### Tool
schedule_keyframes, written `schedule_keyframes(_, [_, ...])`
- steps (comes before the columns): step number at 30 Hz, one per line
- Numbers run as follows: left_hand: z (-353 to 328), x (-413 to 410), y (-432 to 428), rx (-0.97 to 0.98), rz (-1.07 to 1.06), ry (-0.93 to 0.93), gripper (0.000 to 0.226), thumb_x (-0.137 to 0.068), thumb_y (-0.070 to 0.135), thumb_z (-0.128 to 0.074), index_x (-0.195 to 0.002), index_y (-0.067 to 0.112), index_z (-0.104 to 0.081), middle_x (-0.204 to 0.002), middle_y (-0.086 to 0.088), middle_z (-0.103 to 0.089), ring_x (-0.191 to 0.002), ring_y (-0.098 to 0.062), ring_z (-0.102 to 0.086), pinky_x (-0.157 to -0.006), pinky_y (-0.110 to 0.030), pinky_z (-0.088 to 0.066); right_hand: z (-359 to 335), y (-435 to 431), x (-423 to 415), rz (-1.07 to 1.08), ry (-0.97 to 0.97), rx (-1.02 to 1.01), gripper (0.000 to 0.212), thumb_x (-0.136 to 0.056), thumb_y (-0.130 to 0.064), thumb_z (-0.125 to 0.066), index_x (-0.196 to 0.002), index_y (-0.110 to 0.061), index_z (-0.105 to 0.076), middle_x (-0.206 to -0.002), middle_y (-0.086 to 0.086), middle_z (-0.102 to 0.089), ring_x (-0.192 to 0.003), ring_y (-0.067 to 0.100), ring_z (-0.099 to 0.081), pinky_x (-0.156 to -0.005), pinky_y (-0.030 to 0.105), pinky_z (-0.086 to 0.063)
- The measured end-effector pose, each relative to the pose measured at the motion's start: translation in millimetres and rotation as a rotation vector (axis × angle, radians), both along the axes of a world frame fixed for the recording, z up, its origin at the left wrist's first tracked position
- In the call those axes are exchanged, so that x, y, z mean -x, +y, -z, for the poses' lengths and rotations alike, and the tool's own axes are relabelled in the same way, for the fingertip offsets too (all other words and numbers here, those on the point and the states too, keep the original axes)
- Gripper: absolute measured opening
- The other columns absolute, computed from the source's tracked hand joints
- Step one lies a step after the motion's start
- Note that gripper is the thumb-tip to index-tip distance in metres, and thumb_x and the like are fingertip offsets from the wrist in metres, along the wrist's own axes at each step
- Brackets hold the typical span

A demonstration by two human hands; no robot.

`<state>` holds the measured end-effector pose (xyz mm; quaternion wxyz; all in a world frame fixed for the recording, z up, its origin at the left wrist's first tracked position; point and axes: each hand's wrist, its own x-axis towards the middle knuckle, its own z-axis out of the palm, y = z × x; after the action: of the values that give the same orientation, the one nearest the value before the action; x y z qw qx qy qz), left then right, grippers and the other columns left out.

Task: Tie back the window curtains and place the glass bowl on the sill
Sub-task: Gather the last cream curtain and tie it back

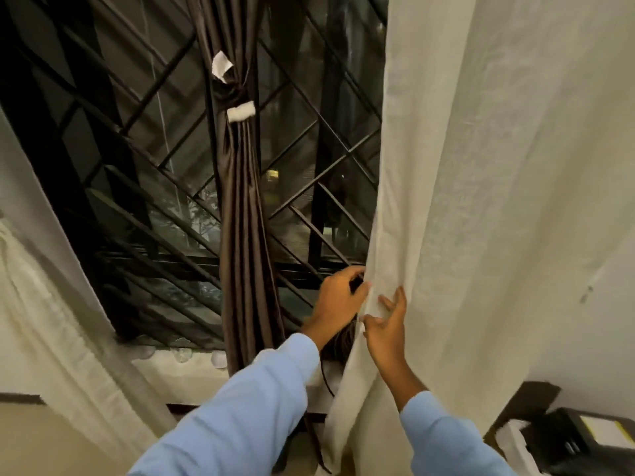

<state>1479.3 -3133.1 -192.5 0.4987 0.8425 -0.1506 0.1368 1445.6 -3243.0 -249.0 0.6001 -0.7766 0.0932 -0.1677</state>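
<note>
A window with a dark diamond-pattern grille [144, 139] fills the upper left and centre of the frame. Down its middle hangs a brown curtain [240, 235], gathered into a narrow bundle and bound high up by a dark tie with white ends [240, 111].

The cream curtain [481, 201] covers the right half of the frame, hanging loose. At its inner edge, lower centre, both hands work side by side. The left hand [338, 300] has its fingers curled round that edge, the thumb tip pressed on the cloth; a dark ribbed strap [340, 343] shows inside the curl and below the wrist, a thin end trailing down. The right hand [386, 326], just beside it, lies on the fabric with its fingers [400, 297] spread, the thumb hooked over the edge fold and pinching it. Both arms wear light blue sleeves [240, 407].

The sill [178, 372] runs pale along the lower left, under the grille. A few clear rounded shapes [182, 353] sit on it against the frame; whether any is the glass bowl cannot be told. Another cream curtain [51, 304] hangs at the far left, and a dark boxy device [577, 438] sits in the lower right corner.
</note>
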Motion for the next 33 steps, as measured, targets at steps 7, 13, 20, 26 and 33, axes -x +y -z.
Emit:
schedule_keyframes(7, [-16, 5, -79, -0.027, -0.055, 0.084, 0.064, -0.083, 0.049, -0.066, -0.135, 0.016, -0.048, -0.132, -0.005, -0.056, -0.117, -0.020, -0.055, -0.096, -0.038, -0.048, 0, -47, 18, 0.001, -0.088, -0.042, 0.062, -0.091, 0.006, -0.050, -0.143, -0.026, -0.035, -0.116, 0.002, -0.060, -0.083, 0.014, -0.066, -0.077, 0.045, -0.058])
schedule_keyframes(13, [-27, 11, -100, -0.001, -0.277, -0.026, 0.037, -0.086, 0.051, -0.056, -0.107, 0.020, -0.060, -0.102, 0.001, -0.069, -0.091, -0.019, -0.066, -0.075, -0.038, -0.055, -23, -69, 31, 0.114, -0.390, -0.030, 0.041, -0.090, 0.011, -0.047, -0.110, -0.020, -0.062, -0.108, 0.000, -0.067, -0.082, 0.013, -0.066, -0.075, 0.030, -0.056])
schedule_keyframes(20, [-24, 3, -82, -0.137, -0.427, -0.098, 0.020, -0.095, 0.014, -0.046, -0.080, 0.007, -0.058, -0.076, -0.012, -0.066, -0.066, -0.030, -0.060, -0.060, -0.035, -0.047, -51, -93, 13, 0.316, -0.409, 0.126, 0.069, -0.077, -0.018, -0.082, -0.133, -0.017, -0.041, -0.138, -0.004, -0.037, -0.086, 0.015, -0.058, -0.064, 0.033, -0.050])
schedule_keyframes(26, [-33, -27, 2, -0.178, -0.679, -0.051, 0.021, -0.095, 0.010, -0.045, -0.093, 0.001, -0.064, -0.085, -0.021, -0.067, -0.079, -0.040, -0.062, -0.061, -0.036, -0.039, -66, -103, -19, 0.230, -0.100, 0.372, 0.031, -0.076, -0.031, -0.079, -0.095, -0.026, -0.055, -0.077, -0.010, -0.061, -0.076, 0.020, -0.062, -0.083, 0.046, -0.051])
schedule_keyframes(33, [-30, -24, 21, 0.122, -0.629, -0.139, 0.027, -0.086, 0.030, -0.063, -0.109, 0.016, -0.062, -0.100, 0.002, -0.063, -0.086, -0.016, -0.060, -0.073, -0.031, -0.051, -80, -55, -18, 0.326, -0.327, -0.050, 0.019, -0.084, -0.014, -0.074, -0.099, -0.015, -0.062, -0.086, -0.004, -0.066, -0.074, 0.009, -0.061, -0.065, 0.019, -0.045])
